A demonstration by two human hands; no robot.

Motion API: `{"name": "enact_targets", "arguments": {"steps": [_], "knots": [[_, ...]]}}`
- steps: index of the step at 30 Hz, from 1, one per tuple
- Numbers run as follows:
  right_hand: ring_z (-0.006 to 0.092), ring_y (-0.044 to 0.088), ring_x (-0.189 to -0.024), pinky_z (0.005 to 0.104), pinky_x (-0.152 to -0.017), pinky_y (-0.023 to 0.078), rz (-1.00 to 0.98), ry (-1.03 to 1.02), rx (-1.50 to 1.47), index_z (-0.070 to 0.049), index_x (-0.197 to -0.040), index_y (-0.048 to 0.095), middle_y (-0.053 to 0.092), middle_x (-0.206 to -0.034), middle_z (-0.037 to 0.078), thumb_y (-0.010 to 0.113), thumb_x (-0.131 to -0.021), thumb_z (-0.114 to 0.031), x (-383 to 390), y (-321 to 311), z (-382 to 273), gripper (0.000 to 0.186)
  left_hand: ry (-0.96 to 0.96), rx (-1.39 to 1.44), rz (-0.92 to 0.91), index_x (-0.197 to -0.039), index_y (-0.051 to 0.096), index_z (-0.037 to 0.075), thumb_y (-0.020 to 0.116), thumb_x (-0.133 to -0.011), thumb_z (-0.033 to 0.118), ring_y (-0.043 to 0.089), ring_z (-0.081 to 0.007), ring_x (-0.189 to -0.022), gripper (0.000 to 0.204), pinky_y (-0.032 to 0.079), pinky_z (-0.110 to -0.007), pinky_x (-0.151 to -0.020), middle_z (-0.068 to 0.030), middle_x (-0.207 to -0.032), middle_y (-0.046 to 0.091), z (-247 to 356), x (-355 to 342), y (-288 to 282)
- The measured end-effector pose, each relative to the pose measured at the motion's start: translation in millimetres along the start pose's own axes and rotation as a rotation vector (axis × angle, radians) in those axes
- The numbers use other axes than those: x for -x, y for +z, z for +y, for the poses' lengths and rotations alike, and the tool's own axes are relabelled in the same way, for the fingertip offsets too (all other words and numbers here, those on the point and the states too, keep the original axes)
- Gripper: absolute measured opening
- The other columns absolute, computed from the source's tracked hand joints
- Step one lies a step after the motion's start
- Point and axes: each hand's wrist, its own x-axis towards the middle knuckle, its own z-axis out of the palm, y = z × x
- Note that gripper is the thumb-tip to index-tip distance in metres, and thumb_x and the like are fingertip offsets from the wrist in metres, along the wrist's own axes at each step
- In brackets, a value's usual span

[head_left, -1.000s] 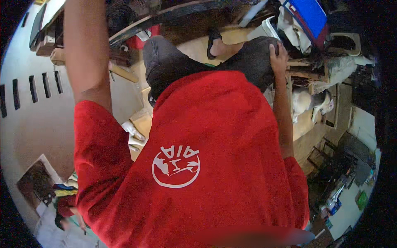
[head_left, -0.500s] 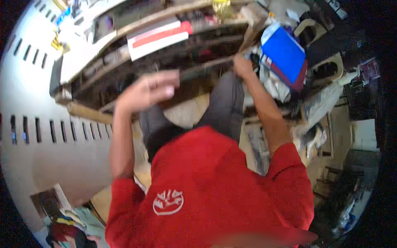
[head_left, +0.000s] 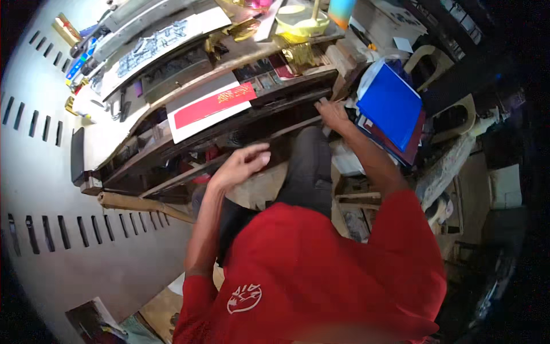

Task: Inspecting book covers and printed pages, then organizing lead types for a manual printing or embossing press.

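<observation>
The left hand (head_left: pixel 239 167) hangs in the air over the person's lap, its fingers loosely bent and pointing to the right, the thumb side slightly spread from them. The right hand (head_left: pixel 333 114) is farther forward, its fingers bent at the right end of a dark wooden rail (head_left: pixel 289 127) along the workbench front; whether they grip it or only rest there, I cannot tell.

Beyond the left hand, well apart from it, a red paper strip (head_left: pixel 209 109) with a gold pattern lies on a white sheet (head_left: pixel 183 133) at the front of the bench, to the left of the right hand. Farther beyond both hands, on the workbench (head_left: pixel 235 54), a yellow bowl (head_left: pixel 302 28) holds an upright stick, with gold foil (head_left: pixel 299 56) just in front of it. A wooden block (head_left: pixel 346 58) stands past the right hand.

Just to the right of the right hand, a blue folder (head_left: pixel 392 104) lies tilted over a dark red one. The right thigh (head_left: pixel 309 163), in dark trousers, lies between the two hands. To the left of the left hand, a long brown roll (head_left: pixel 143 206) lies near the slotted wall (head_left: pixel 97 261).
</observation>
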Motion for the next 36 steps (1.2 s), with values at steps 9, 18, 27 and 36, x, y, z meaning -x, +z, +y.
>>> {"name": "enact_targets", "arguments": {"steps": [9, 18, 27, 36], "knots": [[0.0274, 0.063, -0.089, 0.0416, -0.082, 0.051, 0.581, 0.434, -1.200, -0.005, -0.123, 0.067, 0.060, -0.094, 0.013, 0.049, -0.104, -0.004, 91.5, -85.7, -6.6, 0.027, -0.191, 0.902, 0.086, -0.130, 0.048, -0.007, 0.061, -0.102, 0.043, 0.061, -0.0346, -0.119, 0.060, 0.048, -0.044, -0.108, -0.0248, -0.133, 0.055, 4.8, -175.9, 101.0], [0.0373, 0.066, -0.100, 0.0456, -0.088, 0.052, 0.525, 0.606, -0.821, -0.003, -0.117, 0.069, 0.068, -0.110, 0.017, 0.061, -0.099, -0.014, 107.8, -95.4, -53.3, 0.023, 0.123, 0.803, 0.405, -0.120, 0.064, 0.005, 0.054, -0.106, 0.022, 0.066, -0.0199, -0.105, 0.024, 0.052, -0.035, -0.095, -0.0065, -0.109, 0.068, -13.7, -207.4, 132.5], [0.0263, 0.071, -0.080, 0.0430, -0.081, 0.055, -0.590, 0.108, -1.286, 0.004, -0.113, 0.069, 0.074, -0.087, 0.017, 0.045, -0.099, -0.069, 13.2, -123.7, -98.3, 0.078, 0.504, -0.869, -0.057, -0.124, 0.066, 0.006, 0.063, -0.093, 0.018, 0.067, -0.0317, -0.109, 0.033, 0.051, -0.045, -0.094, -0.0104, -0.114, 0.071, -66.7, -189.6, 164.4], [0.0444, 0.067, -0.104, 0.0507, -0.094, 0.050, -0.554, -0.071, -0.729, -0.004, -0.108, 0.075, 0.071, -0.106, 0.026, 0.052, -0.097, -0.062, 51.1, -149.2, -151.7, 0.064, 0.254, -1.086, -0.248, -0.129, 0.065, 0.009, 0.071, -0.085, 0.025, 0.060, -0.0346, -0.124, 0.047, 0.044, -0.047, -0.107, -0.0149, -0.131, 0.066, -78.8, -223.8, 165.8]]}}
